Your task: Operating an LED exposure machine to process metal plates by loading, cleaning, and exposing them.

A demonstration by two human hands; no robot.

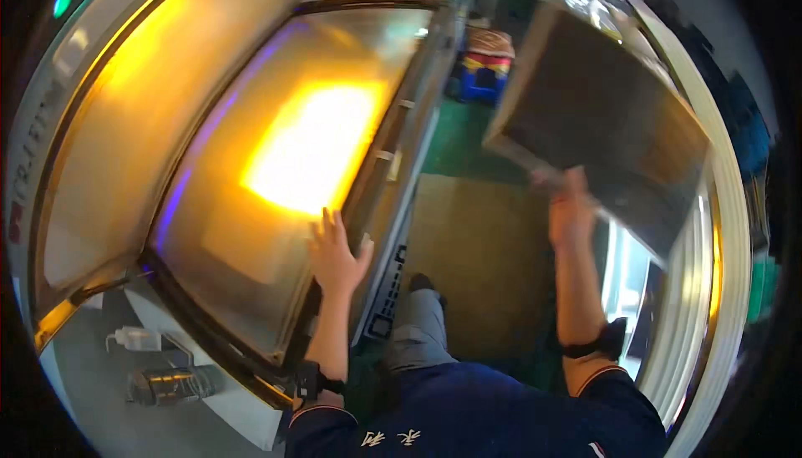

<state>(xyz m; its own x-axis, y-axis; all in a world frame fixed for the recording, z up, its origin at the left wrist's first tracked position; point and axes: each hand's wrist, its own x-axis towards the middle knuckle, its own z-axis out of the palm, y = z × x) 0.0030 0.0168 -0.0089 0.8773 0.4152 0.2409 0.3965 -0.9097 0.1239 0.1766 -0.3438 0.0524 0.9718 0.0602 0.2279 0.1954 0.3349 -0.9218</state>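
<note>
My right hand grips the lower edge of a framed mesh screen, a dark flat panel in a pale frame, and holds it up tilted on my right. Its fingers are partly hidden behind the frame and a little blurred. My left hand is open with its fingers spread, holding nothing. It is over the near right part of a glass-topped light table, whose bright yellow-white rectangle glows just beyond my fingertips. The table's hinged lid stands raised on the left.
A squeeze bottle and a dark clear-sided container are at the lower left. Ahead in the aisle are a blue crate and a brown floor mat. A white ridged rail runs along my right.
</note>
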